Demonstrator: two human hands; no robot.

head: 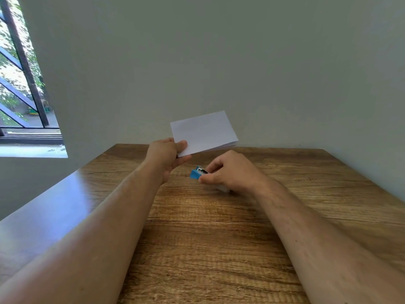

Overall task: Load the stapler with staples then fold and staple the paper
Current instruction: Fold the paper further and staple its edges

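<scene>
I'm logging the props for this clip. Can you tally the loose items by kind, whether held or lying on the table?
Folded white paper, pinched in the left hand: 1
Blue stapler, held by the right hand: 1
Total: 2

Daylight enters from my window (pixel 24 84) at nine o'clock, overexposed; it glares off the table (pixel 72 189) edge. Soft focus, wide-angle stretching at edges.

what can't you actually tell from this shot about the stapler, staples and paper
- Head view: most of the stapler is covered by the right hand; whether it is loaded cannot be told.
- The pale thing under that hand is blurred and mostly hidden.
- The folded paper, pinched by the left hand: any staple would be too small to see.
</scene>
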